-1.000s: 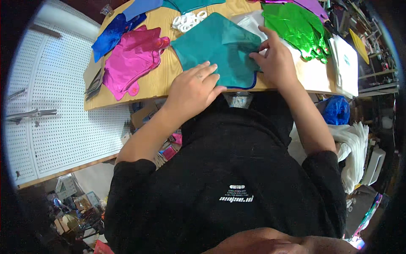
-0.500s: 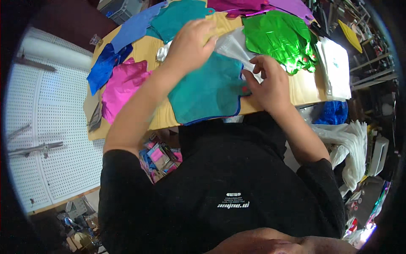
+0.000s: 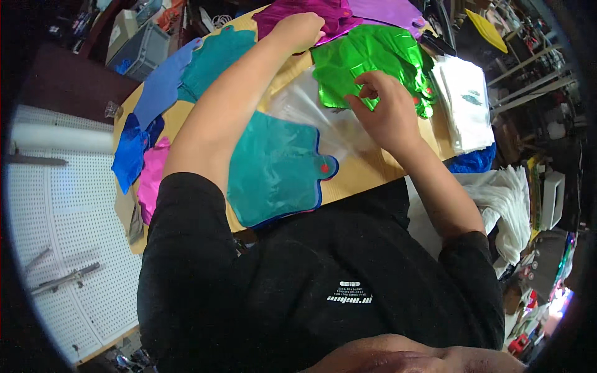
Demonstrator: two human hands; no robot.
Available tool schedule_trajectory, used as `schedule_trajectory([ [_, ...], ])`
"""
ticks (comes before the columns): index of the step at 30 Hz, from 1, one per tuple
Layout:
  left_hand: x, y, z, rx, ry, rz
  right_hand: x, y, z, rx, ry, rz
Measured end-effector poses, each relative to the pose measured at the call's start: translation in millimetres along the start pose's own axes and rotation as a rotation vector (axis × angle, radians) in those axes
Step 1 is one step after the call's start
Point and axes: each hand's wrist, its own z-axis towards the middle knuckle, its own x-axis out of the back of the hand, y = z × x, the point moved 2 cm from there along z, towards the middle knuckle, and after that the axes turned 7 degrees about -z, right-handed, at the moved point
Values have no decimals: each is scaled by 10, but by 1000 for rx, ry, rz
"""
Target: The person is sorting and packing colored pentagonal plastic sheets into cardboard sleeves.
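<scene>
Wooden table (image 3: 367,177): foil balloons surround, perhaps touching, right hand (image 3: 384,115).

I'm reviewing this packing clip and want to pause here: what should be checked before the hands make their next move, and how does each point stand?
1. Left hand on the purple foil piece: ok, resting on it.
2. Grip closed on it: cannot tell.
3. Right hand on the clear plastic bag: ok.
4. Green foil piece within reach: ok, beside the right fingers.
5. Teal foil piece fully on the table: not ok, overhangs the near edge.
</scene>
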Motion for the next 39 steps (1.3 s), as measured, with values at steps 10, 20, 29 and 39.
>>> schedule_trajectory([
  [10, 125, 48, 49, 199, 138, -83, -242, 184, 551, 49, -35, -45],
  [20, 26, -323, 18, 343, 464, -325, -1093, 726, 1518, 156, 111, -196],
  [29, 28, -342, 101, 677, 243, -878, -1305, 1033, 1434, 211, 34, -191],
  [39, -115, -246, 194, 584, 295, -831, -1313, 1076, 1400, 177, -33, -258],
])
